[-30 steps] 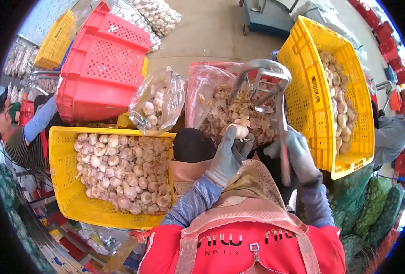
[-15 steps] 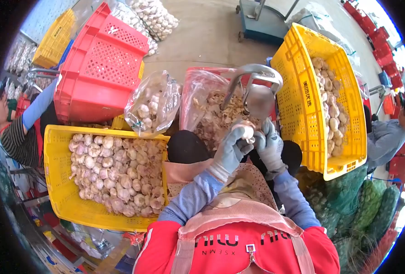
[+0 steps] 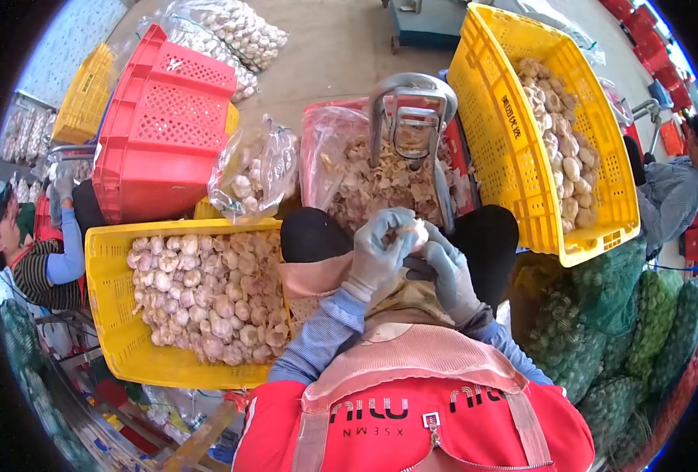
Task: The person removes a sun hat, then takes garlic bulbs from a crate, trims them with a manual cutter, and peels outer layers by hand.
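Note:
Between my hands, just above my lap, is a whitish garlic bulb (image 3: 417, 233). My left hand (image 3: 379, 250), in a grey glove, has thumb and fingers closed round the bulb from the left. The gloved right hand (image 3: 448, 277) presses its curled fingers against the bulb's right side; some fingertips are hidden. Beyond the hands, dry garlic skins (image 3: 357, 175) fill a plastic-lined red container, with a bent metal frame (image 3: 377, 118) standing over it. To the left, many garlic bulbs (image 3: 199, 291) lie in a yellow crate (image 3: 101, 307).
A tilted yellow crate (image 3: 491, 110) at the right holds brownish garlic (image 3: 569, 169). Red crates (image 3: 156, 134) and a clear bag of garlic (image 3: 254, 177) stand at the left front. Green net sacks (image 3: 609, 354) lie at the lower right. One person (image 3: 54, 263) sits left, another (image 3: 672, 193) right.
My hands have drawn slightly closer to my body and together around the bulb. My view has shifted, so the metal frame shows more fully. The person at left has moved their arm.

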A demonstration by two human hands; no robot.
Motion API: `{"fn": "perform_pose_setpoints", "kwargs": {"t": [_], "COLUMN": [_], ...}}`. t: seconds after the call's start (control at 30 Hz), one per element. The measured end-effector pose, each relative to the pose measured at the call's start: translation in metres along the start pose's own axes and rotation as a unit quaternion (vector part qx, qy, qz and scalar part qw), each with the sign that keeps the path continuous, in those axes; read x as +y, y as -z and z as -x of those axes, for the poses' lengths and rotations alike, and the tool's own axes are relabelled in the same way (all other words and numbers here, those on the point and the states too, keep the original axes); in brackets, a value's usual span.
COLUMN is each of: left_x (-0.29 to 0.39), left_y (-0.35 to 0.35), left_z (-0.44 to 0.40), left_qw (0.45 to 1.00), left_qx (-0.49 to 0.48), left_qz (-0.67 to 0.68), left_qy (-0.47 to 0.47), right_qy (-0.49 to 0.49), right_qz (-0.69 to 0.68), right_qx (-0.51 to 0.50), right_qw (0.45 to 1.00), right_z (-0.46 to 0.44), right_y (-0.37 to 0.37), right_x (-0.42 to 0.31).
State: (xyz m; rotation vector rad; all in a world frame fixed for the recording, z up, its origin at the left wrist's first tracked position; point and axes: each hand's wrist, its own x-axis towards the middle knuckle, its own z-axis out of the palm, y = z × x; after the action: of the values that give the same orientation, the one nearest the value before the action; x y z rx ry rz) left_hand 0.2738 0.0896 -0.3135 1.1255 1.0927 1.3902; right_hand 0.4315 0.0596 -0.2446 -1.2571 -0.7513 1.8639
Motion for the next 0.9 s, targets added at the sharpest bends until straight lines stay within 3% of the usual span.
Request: {"fn": "perform_pose_setpoints", "kwargs": {"t": [0.13, 0.2, 0.23, 0.3, 0.37, 0.4, 0.47, 0.5, 0.53, 0.6, 0.67, 0.7, 0.73, 0.77, 0.8, 0.83, 0.87, 0.9], "left_x": [0.026, 0.026, 0.026, 0.043, 0.033, 0.04, 0.042, 0.035, 0.029, 0.011, 0.017, 0.007, -0.003, 0.0, 0.005, 0.007, 0.006, 0.005], "left_y": [-0.009, -0.014, -0.018, -0.024, -0.027, -0.027, -0.011, -0.002, 0.008, 0.017, 0.014, 0.01, 0.01, 0.012, 0.015, 0.017, 0.018, 0.018], "left_z": [0.005, 0.006, 0.008, 0.01, -0.006, -0.017, -0.038, -0.038, -0.038, -0.027, -0.017, -0.008, -0.002, 0.002, 0.004, 0.005, 0.005, 0.003], "left_qw": [0.989, 0.988, 0.998, 0.995, 0.964, 0.927, 0.984, 0.992, 0.997, 0.978, 0.972, 0.972, 0.952, 0.937, 0.919, 0.896, 0.896, 0.904], "left_qx": [0.022, 0.022, 0.018, -0.018, 0.013, 0.102, 0.153, 0.107, 0.06, -0.063, -0.144, -0.161, -0.172, -0.156, -0.139, -0.124, -0.121, -0.114], "left_qz": [-0.131, -0.134, -0.058, 0.066, 0.262, 0.342, 0.082, 0.054, 0.025, -0.183, -0.05, 0.019, 0.133, 0.195, 0.256, 0.33, 0.33, 0.338], "left_qy": [-0.064, -0.079, -0.016, 0.073, 0.038, 0.118, 0.047, 0.045, 0.04, 0.084, 0.178, 0.173, 0.217, 0.242, 0.267, 0.271, 0.271, 0.234], "right_qy": [0.043, 0.026, 0.035, 0.062, 0.034, 0.01, 0.113, 0.184, 0.289, 0.338, 0.364, 0.395, 0.424, 0.344, 0.247, 0.265, 0.332, 0.337], "right_qz": [0.042, -0.054, -0.085, -0.016, -0.018, -0.014, 0.063, 0.092, 0.215, 0.415, 0.508, 0.523, 0.465, 0.297, 0.115, 0.057, 0.103, 0.141], "right_qx": [-0.069, -0.064, -0.045, -0.048, 0.012, 0.04, 0.098, 0.114, 0.13, 0.147, 0.134, 0.102, 0.058, 0.06, 0.059, 0.114, 0.18, 0.206], "right_qw": [0.996, 0.996, 0.995, 0.997, 0.999, 0.999, 0.987, 0.972, 0.924, 0.832, 0.769, 0.748, 0.775, 0.889, 0.96, 0.956, 0.92, 0.908], "right_z": [-0.006, -0.01, -0.013, -0.022, -0.017, -0.013, -0.021, -0.028, -0.038, -0.021, -0.024, -0.03, -0.033, -0.029, -0.026, -0.025, -0.031, -0.034], "right_y": [-0.008, -0.004, -0.001, 0.012, 0.011, 0.01, 0.027, 0.036, 0.049, 0.03, 0.024, 0.025, 0.024, 0.02, 0.016, 0.015, 0.017, 0.016], "right_x": [0.008, 0.014, 0.022, 0.027, 0.022, 0.013, 0.033, 0.044, 0.05, 0.01, 0.001, 0.004, 0.008, 0.005, 0.001, -0.008, -0.013, -0.029]}}
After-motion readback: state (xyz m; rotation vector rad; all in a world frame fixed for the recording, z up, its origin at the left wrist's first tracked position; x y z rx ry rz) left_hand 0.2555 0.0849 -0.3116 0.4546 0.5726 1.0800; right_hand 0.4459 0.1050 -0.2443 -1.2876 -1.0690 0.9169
